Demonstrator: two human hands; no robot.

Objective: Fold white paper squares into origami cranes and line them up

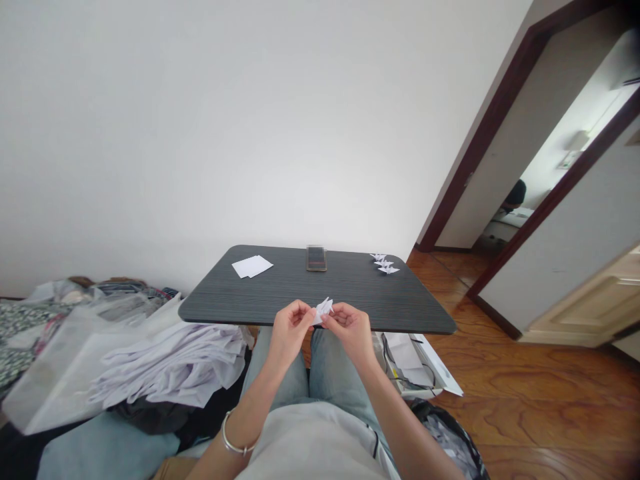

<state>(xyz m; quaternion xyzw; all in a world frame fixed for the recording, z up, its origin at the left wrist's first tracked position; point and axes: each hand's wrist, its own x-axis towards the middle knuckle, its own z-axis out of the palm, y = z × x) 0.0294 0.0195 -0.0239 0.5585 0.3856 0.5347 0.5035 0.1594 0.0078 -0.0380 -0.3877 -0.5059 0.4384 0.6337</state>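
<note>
Left hand (291,327) and right hand (352,328) are close together at the near edge of the table (220,300), both pinching one folded white paper (324,307) between thumb and fingers, its pointed flaps standing up between them. Largest of all around them is the pale wall (300,120), rising behind the dark, wood-grained tabletop. On that top, toward the far left, flat white sheets (253,266) overlap, at least two of them, showing no folds that can be made out. Smaller is the phone-like device (317,260) near the middle of the far side. Smallest are the pointed paper shapes (388,270) at the far right, seemingly three in a close row. Those look finished; the held one seems well advanced, though whether its folding is complete cannot be told, and the flat sheets appear unworked.
</note>
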